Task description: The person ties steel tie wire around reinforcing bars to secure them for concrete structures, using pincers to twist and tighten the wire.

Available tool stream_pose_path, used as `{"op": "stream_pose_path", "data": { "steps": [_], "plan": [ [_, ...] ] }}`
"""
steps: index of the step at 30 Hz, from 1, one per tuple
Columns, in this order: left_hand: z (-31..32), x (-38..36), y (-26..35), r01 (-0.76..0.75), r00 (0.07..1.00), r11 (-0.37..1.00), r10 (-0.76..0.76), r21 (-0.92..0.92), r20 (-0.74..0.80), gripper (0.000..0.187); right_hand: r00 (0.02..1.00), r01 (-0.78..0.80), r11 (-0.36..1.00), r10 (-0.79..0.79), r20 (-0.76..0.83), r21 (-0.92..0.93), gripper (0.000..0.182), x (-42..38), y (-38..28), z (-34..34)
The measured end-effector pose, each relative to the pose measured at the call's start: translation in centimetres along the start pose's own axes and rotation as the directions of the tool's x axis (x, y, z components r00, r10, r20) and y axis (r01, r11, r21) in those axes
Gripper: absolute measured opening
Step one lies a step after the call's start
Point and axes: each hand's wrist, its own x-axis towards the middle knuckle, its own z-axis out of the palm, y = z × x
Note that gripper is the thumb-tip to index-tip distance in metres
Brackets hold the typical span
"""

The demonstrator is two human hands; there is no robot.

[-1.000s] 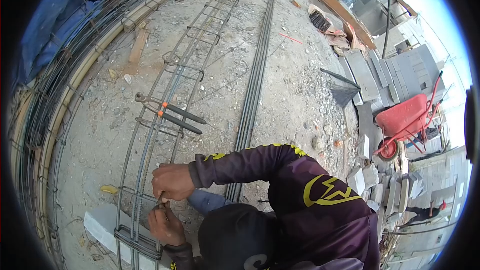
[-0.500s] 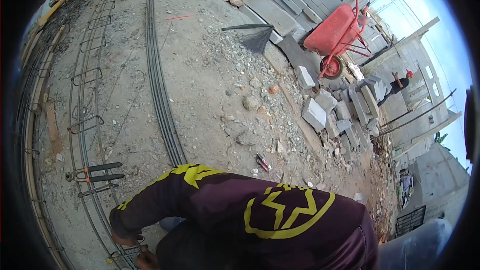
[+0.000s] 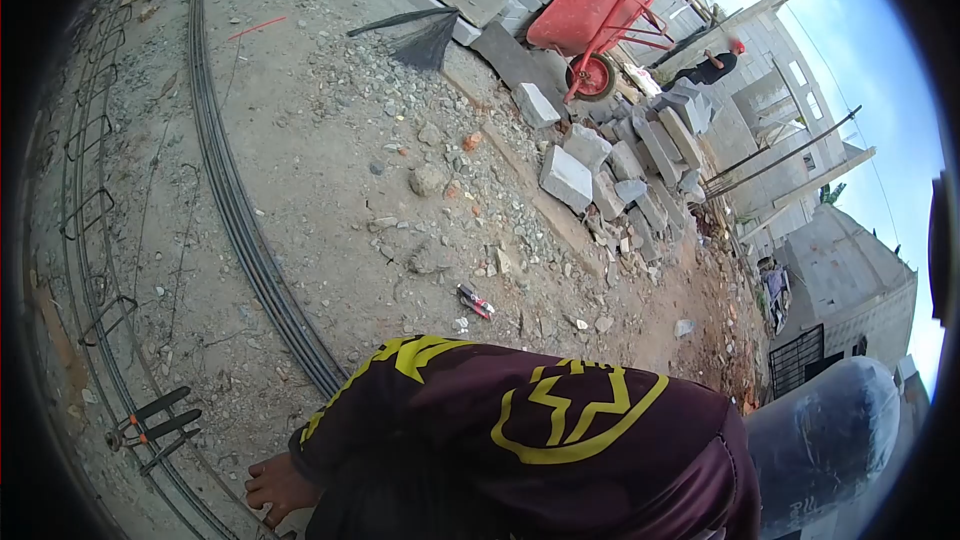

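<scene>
My right hand [image 3: 280,490] rests low at the left, fingers spread, beside a long rebar frame [image 3: 90,315] on the ground. Nothing shows in its grasp. A patterned dark sleeve [image 3: 400,390] covers the arm above it. My left hand is out of view. Pincers [image 3: 160,418] with dark handles and orange bands lie across the bars, to the left of my right hand. Something dark and thin appears by the bottom edge below the fingers, too little of it to name.
A bundle of long steel bars [image 3: 215,155] runs along the gravelly ground. Broken concrete blocks [image 3: 567,178] are heaped ahead, near a red wheelbarrow [image 3: 575,10]. A small red-and-grey object [image 3: 475,301] lies on the dirt. A person [image 3: 712,67] in a red cap is farther off.
Both hands were close together at the bars; now my right hand is apart with fingers spread, and my left hand has left the view. The view has shifted, moving the scene leftward.
</scene>
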Motion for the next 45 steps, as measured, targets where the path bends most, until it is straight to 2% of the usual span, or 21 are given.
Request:
{"op": "stream_pose_path", "data": {
  "steps": [2, 5, 11, 14, 16, 17, 18, 19, 20, 21, 22, 23, 24, 25, 26, 30, 33, 36, 39, 42, 45],
  "plan": [
    [0.2, 0.1, 0.3, -0.001, 1.0, 1.0, 0.001, -0.008, -0.004, 0.022, 0.999, 0.048, 0.999, -0.047, 0.015, -0.021, 0.036, 0.2, 0.1, 0.2],
    [0.5, 0.3, 0.6, 0.008, 1.0, 1.0, -0.008, -0.014, -0.012, 0.022, 0.98, 0.172, 0.985, -0.171, -0.101, 0.002, 0.04, 0.0, 1.3, 1.6],
    [0.6, 0.4, 0.7, 0.027, 0.999, 0.999, -0.028, -0.028, -0.022, 0.022, 0.985, 0.136, 0.99, -0.131, -0.116, 0.034, 0.021, -0.3, 1.1, 1.5],
    [0.2, 0.1, 0.2, 0.039, 0.999, 0.998, -0.04, -0.046, -0.027, 0.022, 0.914, 0.242, 0.97, -0.229, -0.336, -0.003, 0.013, 0.2, 1.0, 0.3],
    [-0.9, -0.7, -1.1, 0.079, 0.997, 0.995, -0.08, -0.054, -0.022, 0.022, 0.882, 0.301, 0.953, -0.295, -0.367, -0.043, 0.013, 0.4, 1.2, 0.3],
    [-1.6, -1.4, -1.5, 0.118, 0.993, 0.991, -0.119, -0.058, -0.023, 0.022, 0.877, 0.298, 0.954, -0.268, -0.399, 0.015, 0.014, 0.5, 0.8, -0.3],
    [-2.2, -1.9, -1.6, 0.15, 0.988, 0.986, -0.151, -0.07, -0.015, 0.022, 0.913, 0.299, 0.951, -0.263, -0.313, 0.074, 0.015, 0.3, 0.9, 0.2],
    [-2.4, -2.4, -1.4, 0.18, 0.983, 0.982, -0.182, -0.06, -0.027, 0.022, 0.926, 0.28, 0.951, -0.232, -0.299, 0.129, 0.015, 0.4, 0.6, -1.2],
    [-3.1, -2.2, -1.3, 0.234, 0.972, 0.966, -0.23, -0.11, 0.048, 0.02, 0.935, 0.253, 0.949, -0.188, -0.302, 0.191, 0.016, 0.6, 0.7, -0.2],
    [-3.2, -2.3, -1.7, 0.196, 0.98, 0.978, -0.192, -0.072, 0.06, 0.018, 0.977, 0.18, 0.922, -0.128, -0.169, 0.343, 0.015, 0.7, 0.5, -1.2],
    [-3.3, -2.0, -1.1, 0.259, 0.965, 0.965, -0.256, -0.045, 0.061, 0.018, 0.995, 0.086, 0.888, -0.049, -0.093, 0.451, 0.017, 0.3, 0.4, -1.1],
    [-3.0, -1.8, -0.9, 0.227, 0.974, 0.97, -0.228, -0.092, -0.005, 0.021, 0.996, 0.033, 0.871, 0.012, -0.089, 0.489, 0.013, 0.2, 0.2, -1.1],
    [-3.1, -1.8, -1.0, 0.197, 0.98, 0.978, -0.199, -0.07, -0.026, 0.022, 0.987, -0.134, 0.781, 0.162, 0.01, 0.61, 0.013, -0.1, -0.2, -1.0],
    [-3.1, -1.7, -1.2, 0.155, 0.987, 0.985, -0.158, -0.07, -0.04, 0.023, 0.916, -0.386, 0.533, 0.314, 0.248, 0.753, 0.013, -0.1, -0.8, -1.7],
    [-3.1, -1.5, -1.3, 0.159, 0.986, 0.986, -0.161, -0.045, -0.049, 0.023, 0.769, -0.616, 0.239, 0.389, 0.507, 0.751, 0.014, 0.0, -1.3, -2.3],
    [-3.1, -2.0, -1.2, 0.157, 0.987, 0.987, -0.158, -0.041, -0.037, 0.025, 0.841, -0.432, 0.079, 0.397, 0.369, 0.898, 0.029, -1.4, -1.2, 2.6],
    [-3.1, -1.9, -1.3, 0.16, 0.987, 0.986, -0.161, -0.041, -0.024, 0.025, 0.97, -0.192, 0.347, 0.207, 0.125, 0.918, 0.034, 1.2, 0.7, 4.6],
    [-3.1, -1.9, -1.4, 0.163, 0.986, 0.986, -0.164, -0.039, -0.032, 0.025, 0.975, -0.221, 0.509, 0.124, 0.183, 0.832, 0.034, 2.8, 1.4, 4.5],
    [-3.1, -1.8, -1.2, 0.161, 0.985, 0.986, -0.163, -0.038, -0.052, 0.025, 0.986, -0.125, 0.676, 0.005, 0.165, 0.726, 0.035, 3.2, 2.0, 2.8],
    [-3.0, -2.0, -1.4, 0.139, 0.987, 0.99, -0.142, -0.039, -0.082, 0.024, 0.98, -0.177, 0.748, 0.074, 0.185, 0.64, 0.035, 1.1, 0.9, 0.7],
    [-3.0, -2.0, -1.5, 0.112, 0.99, 0.993, -0.114, -0.033, -0.081, 0.023, 0.905, -0.426, 0.655, 0.29, 0.312, 0.625, 0.031, 1.3, -2.5, -2.4]
  ]
}}
